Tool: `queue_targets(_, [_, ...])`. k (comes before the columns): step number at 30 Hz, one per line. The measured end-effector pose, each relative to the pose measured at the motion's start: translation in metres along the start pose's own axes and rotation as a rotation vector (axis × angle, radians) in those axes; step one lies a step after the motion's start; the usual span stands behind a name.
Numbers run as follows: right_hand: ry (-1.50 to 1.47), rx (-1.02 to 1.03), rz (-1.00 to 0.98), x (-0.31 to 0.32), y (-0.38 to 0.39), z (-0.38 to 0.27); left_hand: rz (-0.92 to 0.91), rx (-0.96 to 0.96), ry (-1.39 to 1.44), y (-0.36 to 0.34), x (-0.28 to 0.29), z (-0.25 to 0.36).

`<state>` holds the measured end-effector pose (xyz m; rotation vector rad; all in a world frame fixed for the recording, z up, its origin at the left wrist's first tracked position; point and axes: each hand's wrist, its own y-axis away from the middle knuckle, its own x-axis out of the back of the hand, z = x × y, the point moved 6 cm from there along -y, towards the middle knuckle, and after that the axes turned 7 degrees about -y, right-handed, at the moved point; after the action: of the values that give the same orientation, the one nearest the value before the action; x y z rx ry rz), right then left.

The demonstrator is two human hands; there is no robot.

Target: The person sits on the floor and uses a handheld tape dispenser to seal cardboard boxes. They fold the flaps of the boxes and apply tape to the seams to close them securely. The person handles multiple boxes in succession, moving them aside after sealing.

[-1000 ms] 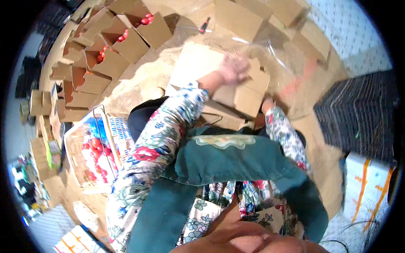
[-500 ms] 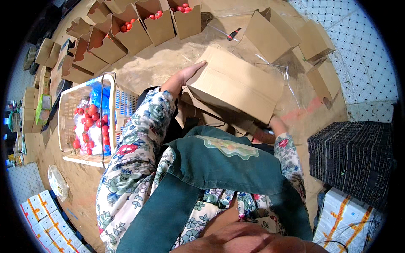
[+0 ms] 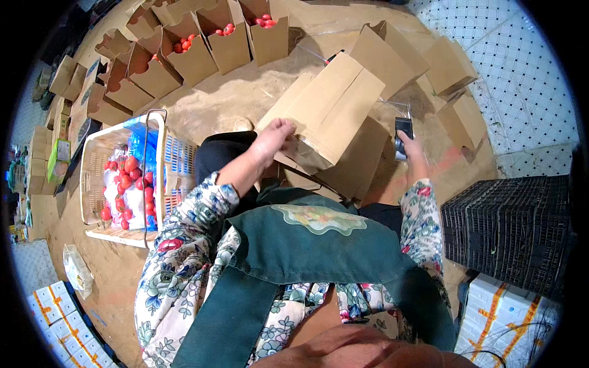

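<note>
While right hand [image 3: 414,149] clasps black handheld tool [image 3: 404,126], left hand [image 3: 274,138] curls at near end of cardboard carton [image 3: 334,104]; cannot tell whether it pinches anything.

Bright light, black-rimmed fisheye distortion

- That carton [image 3: 337,101]: smooth, matt brown cardboard
- The basket [image 3: 178,161] beside the sitter: hard, pale plastic
- Red fruit [image 3: 130,164]: glossy-skinned
- Apron [image 3: 313,254]: matt green cloth

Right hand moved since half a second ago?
Yes: right hand went forward, away from the body, judged against the black stack; it now holds a dark tool.
</note>
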<state>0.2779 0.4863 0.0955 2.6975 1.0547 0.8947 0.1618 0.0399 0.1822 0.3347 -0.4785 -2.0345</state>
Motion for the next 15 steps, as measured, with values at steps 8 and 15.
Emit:
queue_targets(8, [-0.764,-0.157,0.001,-0.062,0.049,0.016,0.007,-0.190,-0.569,-0.133,0.020,0.046])
queue_targets(15, [-0.820,-0.100,0.135,-0.115,0.040,-0.002,-0.360,-0.096,-0.187,-0.174,-0.047,0.019])
